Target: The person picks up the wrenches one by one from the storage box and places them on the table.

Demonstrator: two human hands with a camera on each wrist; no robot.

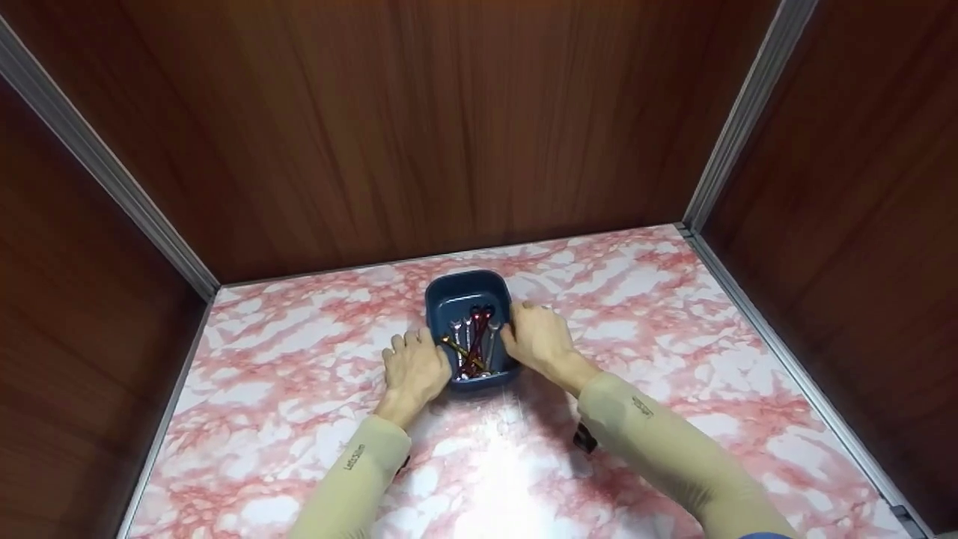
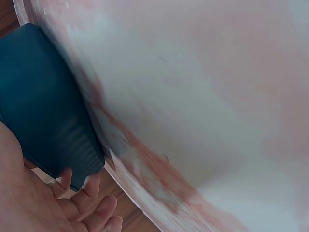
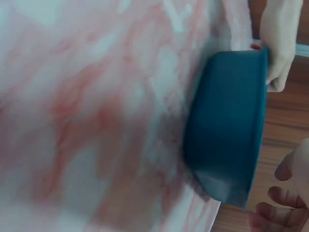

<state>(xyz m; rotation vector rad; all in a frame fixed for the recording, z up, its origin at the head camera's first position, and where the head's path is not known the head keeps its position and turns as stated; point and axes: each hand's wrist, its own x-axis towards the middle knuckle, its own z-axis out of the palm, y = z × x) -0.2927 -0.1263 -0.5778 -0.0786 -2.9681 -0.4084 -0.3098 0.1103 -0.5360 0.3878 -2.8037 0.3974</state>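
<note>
A dark blue plastic bin (image 1: 464,283) lies on the table in the head view, with several small wrenches (image 1: 476,344) gathered toward its near end. Some wrenches are silver, others red, one gold. My left hand (image 1: 416,368) grips the bin's left side near the front, thumb at the rim. Opposite it, my right hand (image 1: 540,337) holds the right side, thumb over the edge. Seen from the left wrist, curled fingers (image 2: 89,186) overlap the bin's outer wall (image 2: 43,96). In the right wrist view the loosely bent fingers (image 3: 285,198) are right by the rim; the wrenches are hidden there.
The tabletop (image 1: 284,374) has a pink and white marbled surface. Brown wood-grain panels (image 1: 449,135) close off the back and both sides. Grey metal strips (image 1: 748,127) run along the panel corners. Light glares off the table in front of the bin.
</note>
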